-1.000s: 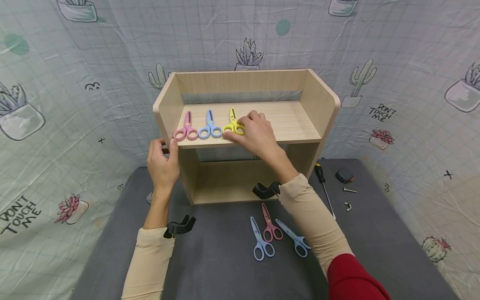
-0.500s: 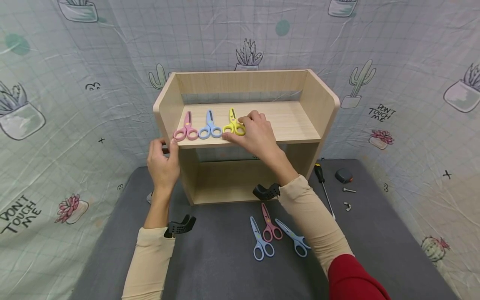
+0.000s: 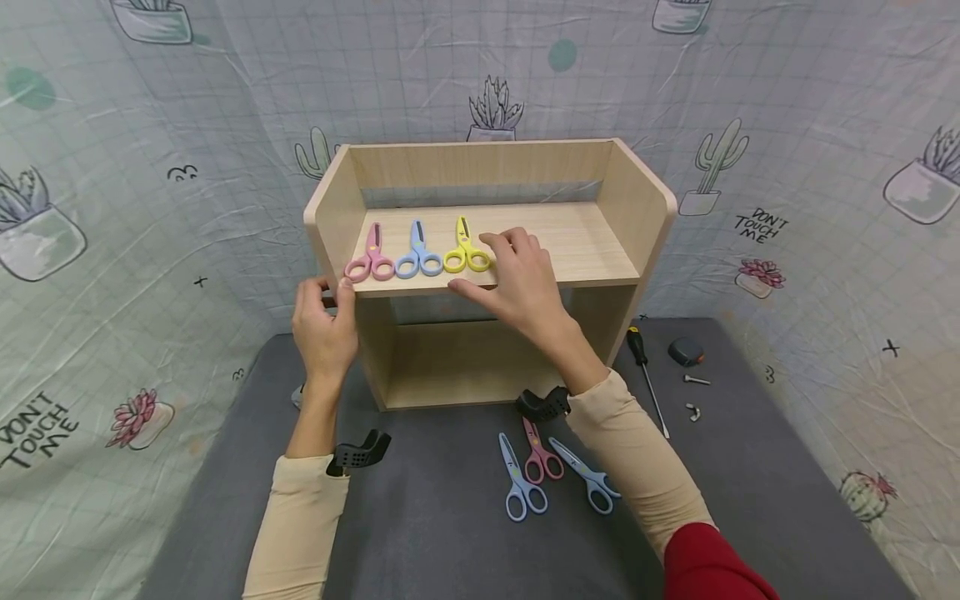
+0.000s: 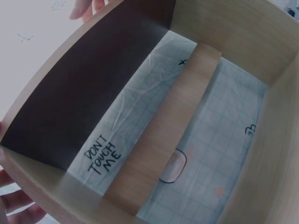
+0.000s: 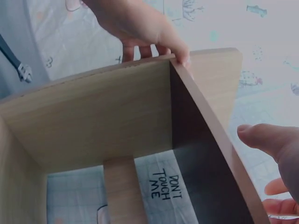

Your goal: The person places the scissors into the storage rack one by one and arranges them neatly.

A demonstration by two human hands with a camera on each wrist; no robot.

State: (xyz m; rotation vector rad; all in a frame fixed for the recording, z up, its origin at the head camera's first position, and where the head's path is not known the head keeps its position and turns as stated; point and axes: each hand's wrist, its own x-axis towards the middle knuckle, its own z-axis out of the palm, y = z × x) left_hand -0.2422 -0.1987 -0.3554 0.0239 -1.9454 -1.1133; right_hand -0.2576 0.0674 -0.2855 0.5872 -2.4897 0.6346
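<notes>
A light-wood shelf unit [image 3: 510, 282] stands on the table, its upper board bearing a row of three scissors: pink scissors [image 3: 370, 265], blue scissors [image 3: 417, 262] and yellow scissors [image 3: 467, 257]. My left hand [image 3: 324, 333] grips the unit's left side panel, thumb at the front corner of the upper board and fingers round the outside, as the right wrist view also shows. Just right of the yellow scissors, my right hand [image 3: 522, 283] hovers at the board's front edge with thumb and fingers spread, holding nothing. From below, the left wrist view shows the dark underside [image 4: 103, 88] of the board.
In front of the unit lie a second pair of pink scissors [image 3: 542, 463] and two more blue ones. To the right are a screwdriver [image 3: 647, 375], a tape measure [image 3: 686, 351], a bolt [image 3: 696, 379] and a small metal piece. A printed cloth hangs behind.
My right hand has let go of the yellow scissors, spread its fingers and drawn slightly right and back. The left hand keeps its grip, and the scissors stay in their row.
</notes>
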